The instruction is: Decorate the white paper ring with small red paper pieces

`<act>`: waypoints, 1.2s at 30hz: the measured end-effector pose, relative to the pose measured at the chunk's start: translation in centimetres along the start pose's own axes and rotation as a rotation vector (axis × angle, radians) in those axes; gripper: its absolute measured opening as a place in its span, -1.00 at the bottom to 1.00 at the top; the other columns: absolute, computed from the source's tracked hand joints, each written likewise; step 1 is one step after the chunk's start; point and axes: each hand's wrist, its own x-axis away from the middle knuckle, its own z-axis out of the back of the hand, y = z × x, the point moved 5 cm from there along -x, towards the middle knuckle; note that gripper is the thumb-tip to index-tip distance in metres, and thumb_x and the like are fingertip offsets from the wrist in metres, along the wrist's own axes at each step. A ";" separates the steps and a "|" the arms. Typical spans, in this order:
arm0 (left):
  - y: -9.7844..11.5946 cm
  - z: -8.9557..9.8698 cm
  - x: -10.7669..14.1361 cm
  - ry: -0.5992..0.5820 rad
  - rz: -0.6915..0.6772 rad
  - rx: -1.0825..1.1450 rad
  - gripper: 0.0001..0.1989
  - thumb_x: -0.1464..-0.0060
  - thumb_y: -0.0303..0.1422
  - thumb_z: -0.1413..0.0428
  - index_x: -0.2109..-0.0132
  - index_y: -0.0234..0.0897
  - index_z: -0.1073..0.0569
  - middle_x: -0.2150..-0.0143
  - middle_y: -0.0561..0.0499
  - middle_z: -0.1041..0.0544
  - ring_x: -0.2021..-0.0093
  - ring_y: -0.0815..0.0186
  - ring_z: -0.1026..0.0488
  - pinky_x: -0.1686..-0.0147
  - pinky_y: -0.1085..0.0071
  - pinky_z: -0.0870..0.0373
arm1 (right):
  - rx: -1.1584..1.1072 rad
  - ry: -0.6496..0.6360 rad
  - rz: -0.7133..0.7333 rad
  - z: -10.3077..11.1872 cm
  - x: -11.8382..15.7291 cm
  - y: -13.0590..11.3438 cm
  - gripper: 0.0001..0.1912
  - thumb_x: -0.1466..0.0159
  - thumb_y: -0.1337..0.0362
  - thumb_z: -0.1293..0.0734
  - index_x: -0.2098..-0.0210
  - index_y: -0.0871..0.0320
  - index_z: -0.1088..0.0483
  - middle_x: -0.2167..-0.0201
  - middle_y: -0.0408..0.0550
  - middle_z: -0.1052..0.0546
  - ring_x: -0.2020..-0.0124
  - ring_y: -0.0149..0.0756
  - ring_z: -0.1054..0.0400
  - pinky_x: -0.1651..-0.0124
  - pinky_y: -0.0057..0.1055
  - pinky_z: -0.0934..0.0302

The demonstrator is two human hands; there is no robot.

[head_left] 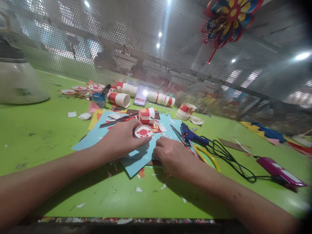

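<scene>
The green table (136, 203) runs back to a perforated screen (170, 48); at ten o'clock from the disc (143, 131), the kettle (19, 83) is cut off by the view's edge. The left hand (124, 138) grips the disc, thumb along its near side, the other fingers partly hidden. Just beside, at four o'clock, the right hand (174, 157) has curled fingers; whether they pinch anything cannot be told. Blue paper (135, 165) lies beneath. The cup (146, 116) sits at twelve o'clock, its lower part hard to make out.
</scene>
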 end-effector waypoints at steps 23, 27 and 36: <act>2.1 -1.3 1.6 -0.199 -0.087 0.204 -0.65 -0.03 -0.11 -0.13 0.12 -0.24 -0.48 0.28 -0.02 -0.58 0.32 0.21 -0.48 0.39 0.38 -0.29 | -1.628 0.198 -0.693 -1.2 1.4 5.3 -0.76 0.00 0.17 -0.53 0.48 0.23 -0.54 0.58 -0.14 -0.44 0.58 -0.47 -0.24 0.53 -0.47 -0.09; 2.4 -1.3 1.7 -0.211 -0.108 0.234 -0.69 -0.03 -0.13 -0.13 0.18 -0.24 -0.49 0.34 0.00 -0.55 0.37 0.24 -0.45 0.39 0.39 -0.28 | -1.541 0.244 -0.657 -0.8 1.2 4.8 -0.77 -0.07 0.15 -0.49 0.45 0.22 -0.53 0.63 -0.19 -0.38 0.58 -0.48 -0.18 0.53 -0.48 -0.05; 2.4 -1.3 1.6 -0.202 -0.103 0.181 -0.70 -0.05 -0.12 -0.11 0.20 -0.24 -0.47 0.35 0.00 -0.53 0.38 0.24 -0.42 0.39 0.38 -0.24 | -1.296 0.276 -0.654 0.4 1.1 4.0 -0.83 -0.14 0.21 -0.40 0.46 0.21 -0.49 0.60 -0.22 -0.38 0.59 -0.50 -0.14 0.49 -0.47 -0.06</act>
